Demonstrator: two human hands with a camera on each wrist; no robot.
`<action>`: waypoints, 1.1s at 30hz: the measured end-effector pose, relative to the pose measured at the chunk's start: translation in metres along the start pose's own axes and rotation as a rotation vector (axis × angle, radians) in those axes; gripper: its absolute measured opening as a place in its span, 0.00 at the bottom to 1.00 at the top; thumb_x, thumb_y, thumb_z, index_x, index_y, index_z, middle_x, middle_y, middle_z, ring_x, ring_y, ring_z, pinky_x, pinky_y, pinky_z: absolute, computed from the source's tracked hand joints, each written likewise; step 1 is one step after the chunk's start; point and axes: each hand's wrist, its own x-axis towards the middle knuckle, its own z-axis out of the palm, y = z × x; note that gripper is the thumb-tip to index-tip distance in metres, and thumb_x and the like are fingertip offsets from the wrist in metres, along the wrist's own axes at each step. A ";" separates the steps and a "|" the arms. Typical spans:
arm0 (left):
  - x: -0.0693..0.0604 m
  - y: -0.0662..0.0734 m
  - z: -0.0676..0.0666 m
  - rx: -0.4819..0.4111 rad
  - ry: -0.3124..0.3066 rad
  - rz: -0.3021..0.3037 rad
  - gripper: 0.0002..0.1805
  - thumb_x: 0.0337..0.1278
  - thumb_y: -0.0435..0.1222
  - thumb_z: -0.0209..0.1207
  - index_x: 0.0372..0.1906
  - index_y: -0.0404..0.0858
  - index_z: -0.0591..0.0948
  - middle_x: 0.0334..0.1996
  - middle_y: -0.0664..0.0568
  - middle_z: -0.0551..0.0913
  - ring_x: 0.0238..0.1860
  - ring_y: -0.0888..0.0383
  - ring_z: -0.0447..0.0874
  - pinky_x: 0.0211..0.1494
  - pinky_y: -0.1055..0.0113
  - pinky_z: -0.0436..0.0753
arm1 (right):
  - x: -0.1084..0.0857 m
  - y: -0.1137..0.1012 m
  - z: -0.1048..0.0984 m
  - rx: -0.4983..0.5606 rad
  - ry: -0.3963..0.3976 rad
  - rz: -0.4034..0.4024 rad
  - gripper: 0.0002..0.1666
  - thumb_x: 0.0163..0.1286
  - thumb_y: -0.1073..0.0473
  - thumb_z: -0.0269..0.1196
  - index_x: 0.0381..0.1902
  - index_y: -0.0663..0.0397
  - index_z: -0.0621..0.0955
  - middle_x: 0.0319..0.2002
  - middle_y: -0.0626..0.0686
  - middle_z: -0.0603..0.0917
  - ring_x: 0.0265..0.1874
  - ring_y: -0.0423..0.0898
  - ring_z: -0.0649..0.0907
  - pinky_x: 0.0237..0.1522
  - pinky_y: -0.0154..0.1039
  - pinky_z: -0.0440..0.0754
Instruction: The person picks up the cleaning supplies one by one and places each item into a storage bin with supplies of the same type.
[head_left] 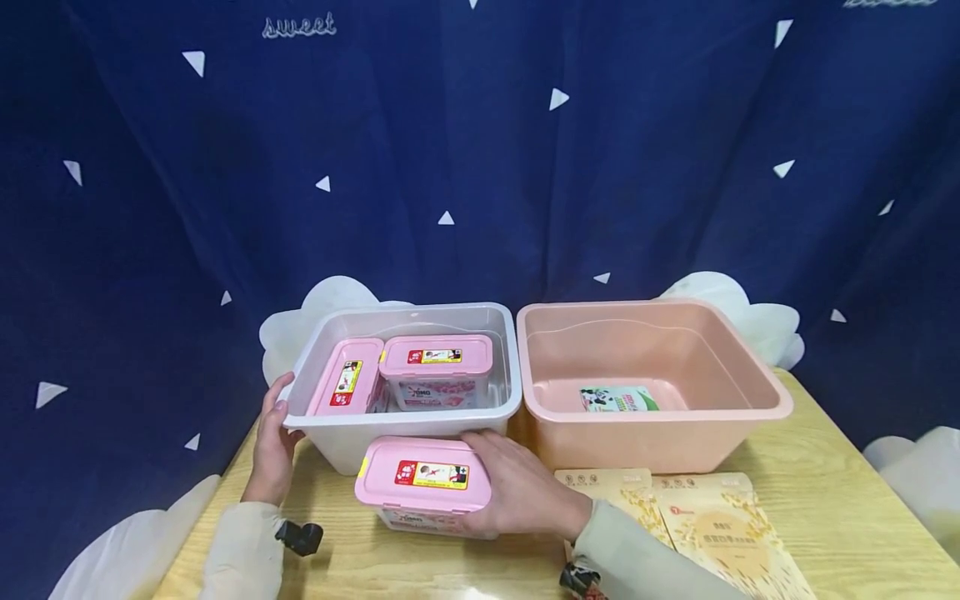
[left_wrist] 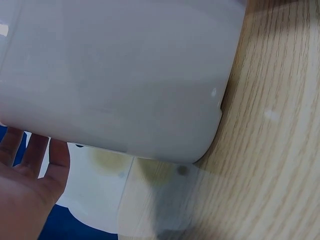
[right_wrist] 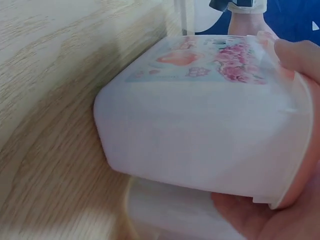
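My right hand grips the right end of a pink-lidded plastic tub of laundry capsules, thumb on the near side and fingers on the far side. The tub is just in front of a white plastic bin; its pale body and floral label fill the right wrist view. My left hand holds the bin's left front corner at the rim, and its fingers meet the bin's side in the left wrist view. Inside the bin lie two similar tubs, one lengthwise at left and one crosswise.
A peach plastic bin stands beside the white one, with a green-and-white packet on its floor. Two yellow-beige flat packs lie in front of it on the wooden table. A dark blue curtain hangs behind.
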 end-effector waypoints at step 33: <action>0.000 0.005 -0.001 0.076 -0.032 -0.023 0.31 0.74 0.56 0.27 0.77 0.56 0.52 0.71 0.52 0.58 0.60 0.64 0.65 0.55 0.70 0.70 | -0.009 -0.003 -0.008 0.165 0.077 0.019 0.58 0.31 0.49 0.81 0.66 0.51 0.74 0.52 0.42 0.80 0.49 0.37 0.78 0.56 0.41 0.77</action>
